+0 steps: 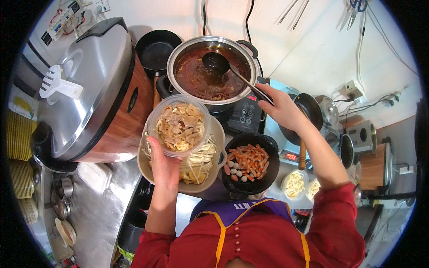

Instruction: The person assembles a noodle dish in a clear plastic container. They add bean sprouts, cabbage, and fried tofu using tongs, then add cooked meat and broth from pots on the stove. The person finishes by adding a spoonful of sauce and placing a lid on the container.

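My left hand [164, 166] grips a round clear plastic container [153, 123] from below. Sliced cooked meat [178, 127] lies on top of pale strands in it. Beneath it is a beige bowl [144, 167] with enoki mushrooms [201, 158]; the container covers part of it. My right hand [282, 109] is closed round the handle of a black ladle [216, 62]. The ladle's bowl dips into reddish-brown broth [192, 73] in a large steel pot [171, 73], just beyond the container.
A large cooker with a steel lid [96, 85] stands at the left, a white slotted paddle [60, 83] on it. Nearby are a small black pan [157, 47], an induction cooker [246, 115], and a black pot [232, 190] of orange-and-white sticks and balls. Tubs of noodles [295, 185] sit at the right.
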